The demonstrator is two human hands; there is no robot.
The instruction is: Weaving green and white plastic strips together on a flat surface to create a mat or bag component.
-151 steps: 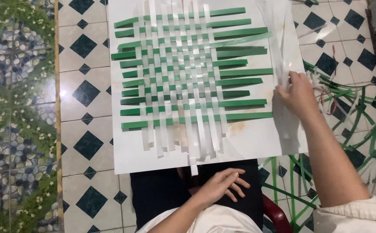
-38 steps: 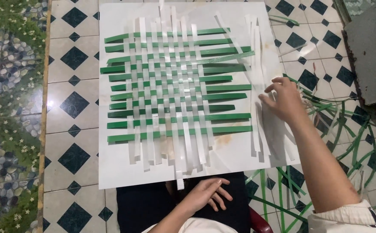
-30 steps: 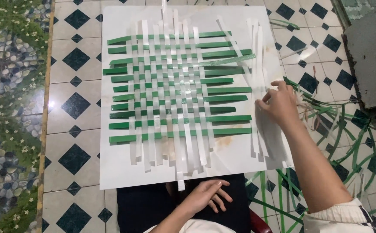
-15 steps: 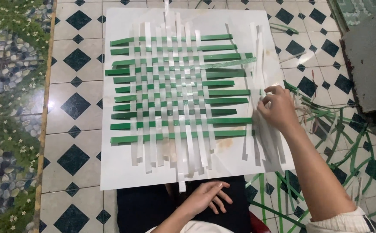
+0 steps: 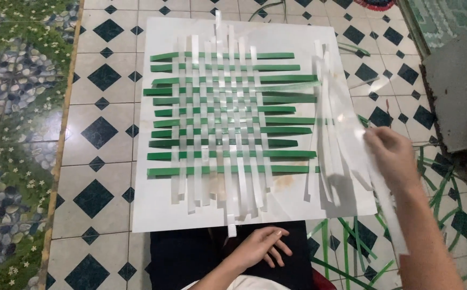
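Note:
A half-woven mat [image 5: 228, 115] of green horizontal strips and white vertical strips lies on a white board [image 5: 158, 209] on the tiled floor. A bundle of loose white strips [image 5: 327, 123] rests on the board's right side. My right hand [image 5: 395, 157] hovers at the board's right edge, fingers closed on one long white strip [image 5: 389, 209] that is lifted and hangs blurred toward me. My left hand [image 5: 263, 244] rests on my dark-trousered lap below the board, fingers apart, holding nothing.
Loose green strips [image 5: 351, 252] lie scattered on the floor at the lower right. A grey slab [image 5: 458, 96] sits at the right. A pebble-and-leaf patterned floor band [image 5: 13, 134] runs along the left.
My right hand has pulled one white strip out of the loose bundle and lifted it off the board toward the right. The left hand has stayed on my lap.

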